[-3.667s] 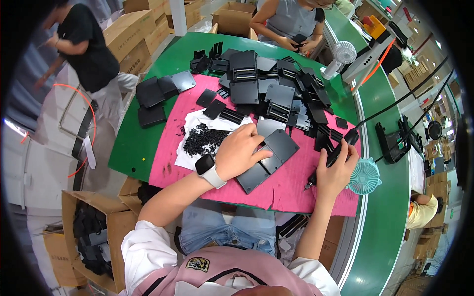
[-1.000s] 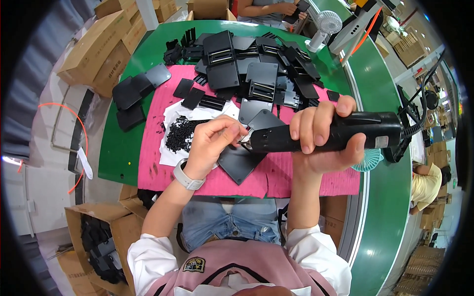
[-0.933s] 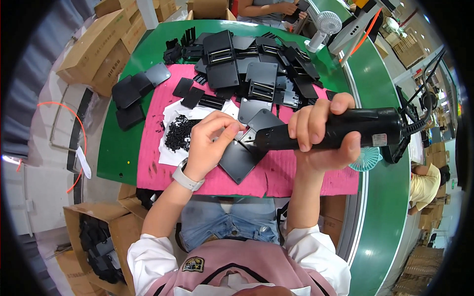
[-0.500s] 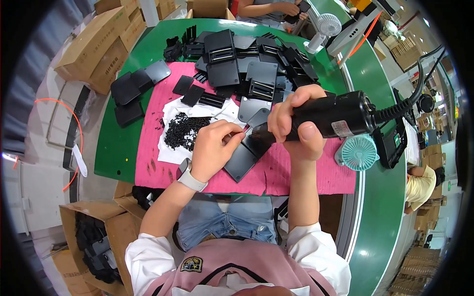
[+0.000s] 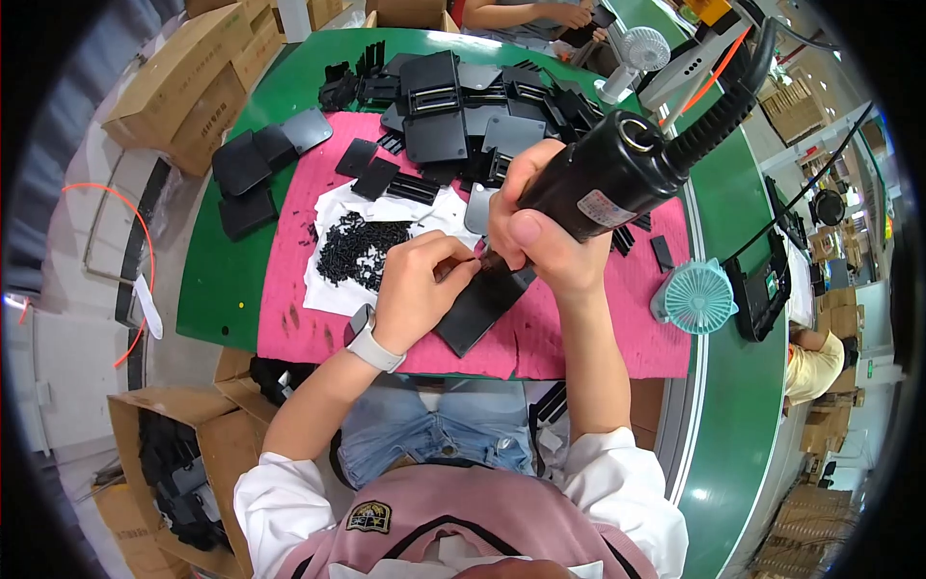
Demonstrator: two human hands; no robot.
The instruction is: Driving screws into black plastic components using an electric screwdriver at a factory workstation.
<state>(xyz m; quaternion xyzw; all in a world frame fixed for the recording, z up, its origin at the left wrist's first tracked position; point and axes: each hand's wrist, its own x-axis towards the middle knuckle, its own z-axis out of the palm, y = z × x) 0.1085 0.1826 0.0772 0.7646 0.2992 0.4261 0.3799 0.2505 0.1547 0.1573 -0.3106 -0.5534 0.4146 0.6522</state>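
Note:
My right hand point(image 5: 550, 236) is wrapped round a black electric screwdriver point(image 5: 593, 183), tilted with its cable end up and to the right. Its lower end points down at a flat black plastic plate point(image 5: 471, 323) on the pink mat point(image 5: 289, 333). Close beside that end, the thumb and fingertips of my left hand point(image 5: 417, 285) are pinched together over the plate. Whatever they hold is too small or hidden to make out. Left of this hand, a heap of small black screws point(image 5: 355, 253) lies on white paper point(image 5: 323, 297).
Black plates and brackets point(image 5: 434, 135) are piled at the back of the green table point(image 5: 217, 299). More plates point(image 5: 246, 174) lie to the left. A teal fan point(image 5: 696, 297) stands on the right, a white fan point(image 5: 637, 58) behind. Across the table sits another person point(image 5: 511, 14).
The screwdriver has swung more upright and shifted left, its cable end rising. My right hand moved left with it. My left hand stays almost in place, still pinched.

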